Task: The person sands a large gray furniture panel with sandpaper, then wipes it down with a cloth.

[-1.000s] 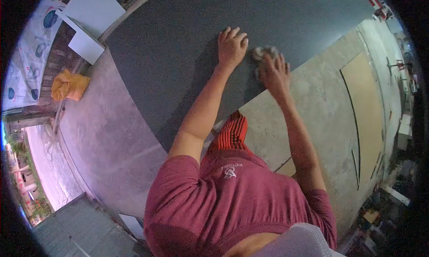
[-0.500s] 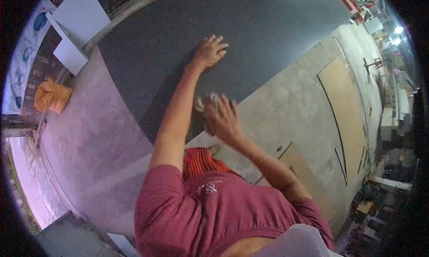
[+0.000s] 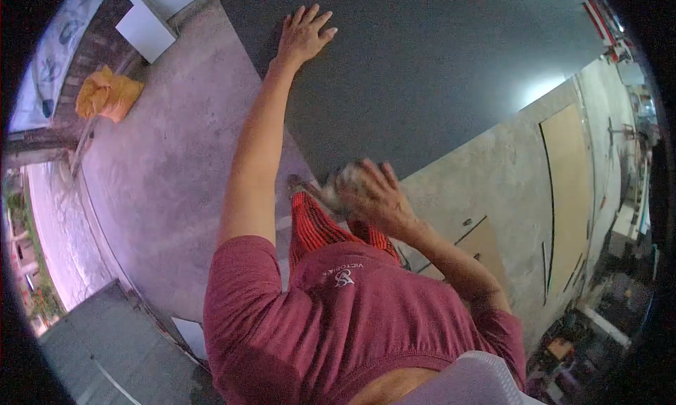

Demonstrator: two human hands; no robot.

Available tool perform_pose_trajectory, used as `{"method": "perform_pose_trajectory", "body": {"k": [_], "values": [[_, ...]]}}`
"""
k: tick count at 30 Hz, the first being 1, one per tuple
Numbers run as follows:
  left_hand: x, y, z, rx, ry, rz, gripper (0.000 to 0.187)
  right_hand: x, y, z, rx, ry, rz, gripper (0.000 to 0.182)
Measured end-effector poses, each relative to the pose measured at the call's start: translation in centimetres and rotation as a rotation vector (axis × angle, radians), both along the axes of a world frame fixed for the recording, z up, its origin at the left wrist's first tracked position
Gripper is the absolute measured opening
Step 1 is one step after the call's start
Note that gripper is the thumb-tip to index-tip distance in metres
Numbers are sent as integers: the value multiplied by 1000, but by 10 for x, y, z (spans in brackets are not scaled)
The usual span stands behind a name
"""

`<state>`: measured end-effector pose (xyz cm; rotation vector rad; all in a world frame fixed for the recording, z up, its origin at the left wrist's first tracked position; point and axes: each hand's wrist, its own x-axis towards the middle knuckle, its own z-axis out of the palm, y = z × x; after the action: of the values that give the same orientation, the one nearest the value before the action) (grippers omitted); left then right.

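Note:
A large dark grey sheet [image 3: 422, 74] spreads out before me, one corner pointing toward my legs. My left hand [image 3: 303, 38] lies on it near its left edge, fingers spread and nothing held. Close to my body, over the sheet's near corner, is my right hand [image 3: 384, 202], smeared by motion. Its fingers curl over a pale, crumpled rag [image 3: 346, 182], which is blurred and partly hidden under the hand.
Concrete floor [image 3: 183, 130] surrounds the sheet. An orange sack [image 3: 109, 95] and white panels [image 3: 146, 33] stand at the left. To the right lie a long tan board [image 3: 569, 194] and a smaller brown board [image 3: 482, 243]. Clutter lines the far right.
My left hand has shifted left and farther out along the sheet. The right hand, with the rag, has moved slightly right and nearer to me. My view has turned, so the surroundings shift.

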<state>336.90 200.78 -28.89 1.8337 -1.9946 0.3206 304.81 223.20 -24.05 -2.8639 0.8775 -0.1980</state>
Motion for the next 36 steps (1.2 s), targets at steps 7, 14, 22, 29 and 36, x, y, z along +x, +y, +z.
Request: {"method": "perform_pose_trajectory", "body": {"k": [7, 14, 22, 29, 36], "values": [[72, -2, -5, -1, 26, -50, 54, 13, -52, -3, 43, -36, -77, 44], [105, 1, 8, -20, 137, 54, 56, 95, -94, -41, -389, -52, -804, 42], [110, -13, 8, -6, 86, 20, 57, 185, -88, -15, -115, -80, -478, 42], [102, -9, 16, 9, 142, 27, 55, 35, -268, -71, -263, -86, -1190, 44], [110, -18, 17, 25, 131, -93, 44, 253, -177, -57, -182, -41, -599, 56]]}}
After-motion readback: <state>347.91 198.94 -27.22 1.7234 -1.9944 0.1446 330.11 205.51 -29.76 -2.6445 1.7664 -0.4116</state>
